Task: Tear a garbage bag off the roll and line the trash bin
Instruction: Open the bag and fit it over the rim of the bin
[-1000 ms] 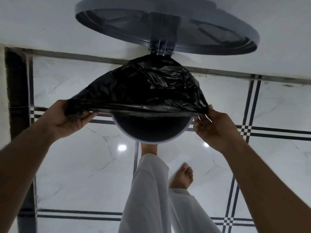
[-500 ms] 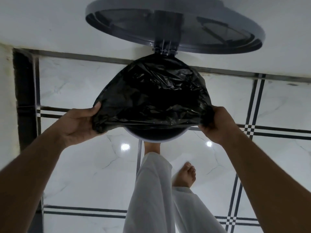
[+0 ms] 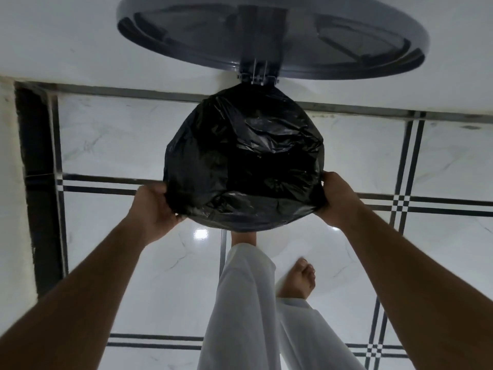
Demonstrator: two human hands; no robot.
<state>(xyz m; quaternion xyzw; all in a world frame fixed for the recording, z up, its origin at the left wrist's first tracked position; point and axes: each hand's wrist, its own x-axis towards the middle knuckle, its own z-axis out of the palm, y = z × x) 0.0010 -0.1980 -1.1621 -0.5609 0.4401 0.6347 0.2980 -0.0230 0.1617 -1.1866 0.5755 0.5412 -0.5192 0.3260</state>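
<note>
Nowhere on the crinkled black plastic garbage bag [image 3: 242, 161] or the round grey plastic bin lid [image 3: 272, 36] can any brand, label or writing be read. Between the two grips the bag's glossy, wrinkled film is stretched over the whole mouth of the trash bin, so the bin's rim and body are hidden beneath it; the film sinks dark in the middle and catches pale highlights on its folds. Beyond the grips, on the far side, the bag reaches a small hinge [image 3: 257, 77] that carries the lid, which stands tipped open. The left hand [image 3: 153, 209] is closed on the bag's near-left edge, fingers curled under the film, forearm running straight up to it. The right hand [image 3: 338, 200] clamps the near-right edge the same way, knuckles up. Below the grips lie a white marble tiled floor [image 3: 112, 145] with black lines, white trousers [image 3: 248, 303] and a bare foot [image 3: 298, 279].
</note>
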